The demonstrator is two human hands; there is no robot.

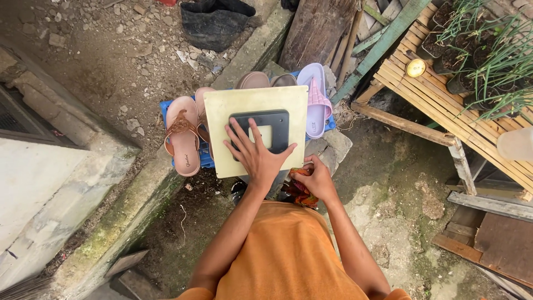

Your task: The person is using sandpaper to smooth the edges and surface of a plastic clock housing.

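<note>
Our left hand (256, 153) lies flat, fingers spread, on the dark frame (261, 132) – pinning the board (222, 119) steady. Our right hand (317, 179) is curled around a bright cloth (297, 189), beside it.

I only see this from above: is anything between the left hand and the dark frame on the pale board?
Nothing visible. The left hand lies spread directly on the dark frame, which sits on the pale board; the right hand holds a colourful cloth beside it.

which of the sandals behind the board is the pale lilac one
The lilac sandal at the right edge of the board, lying toe away from the person. The others, like the sandal at the left, are brown or tan.
</note>
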